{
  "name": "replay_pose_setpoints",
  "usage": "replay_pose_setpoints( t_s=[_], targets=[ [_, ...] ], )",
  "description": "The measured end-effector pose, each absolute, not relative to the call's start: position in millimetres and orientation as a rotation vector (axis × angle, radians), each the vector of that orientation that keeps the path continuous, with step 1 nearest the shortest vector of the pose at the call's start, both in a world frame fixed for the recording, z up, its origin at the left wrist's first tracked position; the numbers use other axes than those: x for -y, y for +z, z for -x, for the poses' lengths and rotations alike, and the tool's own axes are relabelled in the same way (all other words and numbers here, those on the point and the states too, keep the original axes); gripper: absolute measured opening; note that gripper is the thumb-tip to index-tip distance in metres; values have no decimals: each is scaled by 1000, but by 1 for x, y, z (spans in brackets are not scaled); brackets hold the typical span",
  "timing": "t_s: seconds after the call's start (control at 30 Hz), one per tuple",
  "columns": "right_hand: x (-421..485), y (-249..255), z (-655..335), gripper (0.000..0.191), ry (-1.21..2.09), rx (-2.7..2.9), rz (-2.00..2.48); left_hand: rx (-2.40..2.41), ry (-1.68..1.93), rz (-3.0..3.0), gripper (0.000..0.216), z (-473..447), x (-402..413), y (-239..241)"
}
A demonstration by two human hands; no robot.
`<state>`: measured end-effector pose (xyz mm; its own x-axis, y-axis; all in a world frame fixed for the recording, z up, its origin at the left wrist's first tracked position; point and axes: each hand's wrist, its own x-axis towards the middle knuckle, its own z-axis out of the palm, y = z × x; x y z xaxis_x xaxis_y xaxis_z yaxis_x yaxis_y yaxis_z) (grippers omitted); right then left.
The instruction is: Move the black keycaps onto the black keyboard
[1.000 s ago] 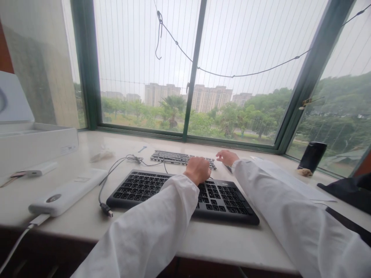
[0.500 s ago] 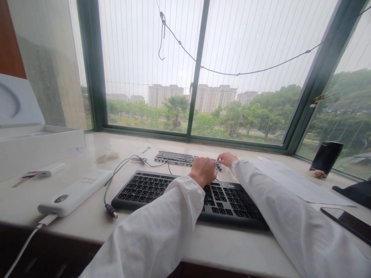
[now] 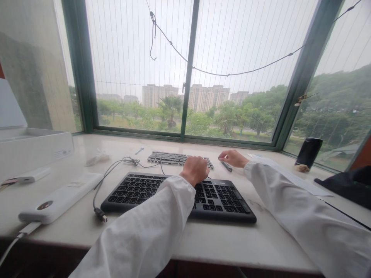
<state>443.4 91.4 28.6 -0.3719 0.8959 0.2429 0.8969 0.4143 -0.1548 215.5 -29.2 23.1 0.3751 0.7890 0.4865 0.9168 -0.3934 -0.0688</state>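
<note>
A black keyboard [image 3: 139, 189] lies in front of me on the pale sill [image 3: 220, 243]. My left hand [image 3: 194, 170] is curled into a fist over its upper edge, and what it holds is hidden. A thinner second keyboard [image 3: 171, 157] lies behind it. My right hand [image 3: 234, 158] rests to the right of that keyboard with its fingertips drawn together. It sits just above a slim dark tool [image 3: 227, 166] on the sill. I cannot tell if the fingers grip anything. Both arms wear white sleeves.
A white power bank [image 3: 59, 197] with a cable lies at the left, and a loose USB plug [image 3: 100, 213] beside the keyboard. A white box [image 3: 34, 148] stands far left. At the right are paper sheets [image 3: 290, 175], a black cylinder [image 3: 308, 152] and dark cloth [image 3: 344, 185]. Windows close off the back.
My right hand has slid right, off the end of the far keyboard, and the slim dark tool now shows beneath it. The left fist has stayed put. The view shifted slightly.
</note>
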Motion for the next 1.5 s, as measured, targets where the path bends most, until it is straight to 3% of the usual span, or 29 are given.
replay_pose_setpoints(
  t_s=[0.23,0.4,0.93,1.5],
  targets=[
    [-15,30,-478,50,776,2409,1200,1448,-571,2335,32,-223,36,22],
    [5,28,-480,49,1028,2437,1093,1391,-585,2357,36,-229,38,17],
    [8,15,-478,41,804,2462,1057,1360,-597,2414,44,-234,44,17],
    [12,20,-477,47,790,2485,1137,1280,-631,2435,44,-237,48,17]
  ],
)
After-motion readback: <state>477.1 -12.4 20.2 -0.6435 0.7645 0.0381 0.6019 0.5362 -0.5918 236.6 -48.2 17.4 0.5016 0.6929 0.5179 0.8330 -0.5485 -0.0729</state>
